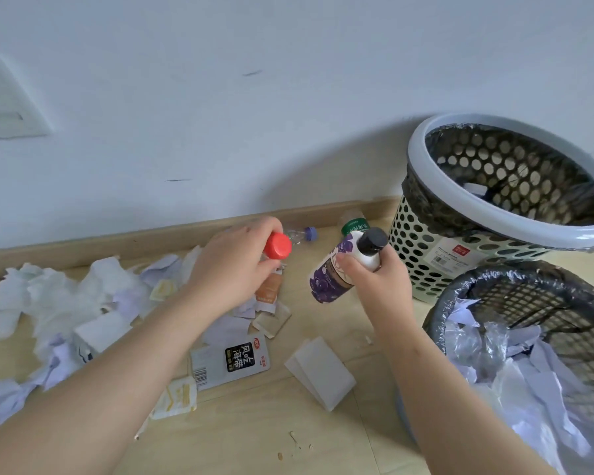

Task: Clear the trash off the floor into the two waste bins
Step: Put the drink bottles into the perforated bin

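Observation:
My left hand [235,265] grips a clear bottle by its neck, its red cap [277,246] sticking out past my fingers. My right hand [374,282] holds a white bottle with a purple label [330,275] and a black cap, tilted above the floor. At the right stands a pale green perforated bin [426,248] with a grey rim and black liner, nearly empty. In front of it a black mesh bin [570,313] holds crumpled paper and plastic. Crumpled tissues [48,296], wrappers and a grey snack packet [230,361] lie scattered on the floor.
Two more bottles lie by the wooden skirting board: a clear one with a blue cap [304,233] and one with a green label [354,224]. A folded white card [319,371] lies on the wooden floor. The white wall rises behind.

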Available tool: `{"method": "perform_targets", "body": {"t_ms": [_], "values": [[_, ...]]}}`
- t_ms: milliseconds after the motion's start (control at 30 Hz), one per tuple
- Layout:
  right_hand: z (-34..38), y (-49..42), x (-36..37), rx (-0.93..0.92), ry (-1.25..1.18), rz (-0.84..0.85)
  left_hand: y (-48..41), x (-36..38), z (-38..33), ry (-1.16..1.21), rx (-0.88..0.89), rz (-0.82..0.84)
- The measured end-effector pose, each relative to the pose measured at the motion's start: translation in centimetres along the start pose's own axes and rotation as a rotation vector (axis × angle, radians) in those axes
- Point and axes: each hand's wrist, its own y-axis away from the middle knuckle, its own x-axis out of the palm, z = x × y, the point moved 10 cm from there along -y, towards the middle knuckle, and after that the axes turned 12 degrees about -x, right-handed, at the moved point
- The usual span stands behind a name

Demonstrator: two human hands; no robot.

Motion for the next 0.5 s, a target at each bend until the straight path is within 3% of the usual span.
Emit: {"method": "perform_targets", "body": {"t_ms": [300,500], "values": [[8.3,-2.3,-7.6,-0.199,-0.121,-0.313,-1.5,-9.6,-7.9,0.852,0.098,-0.315],[10.9,-1.7,-14.6,-0.320,-0.278,-0.670,-1.3,-12.0,-15.6,1.049,0.290,-0.373]]}}
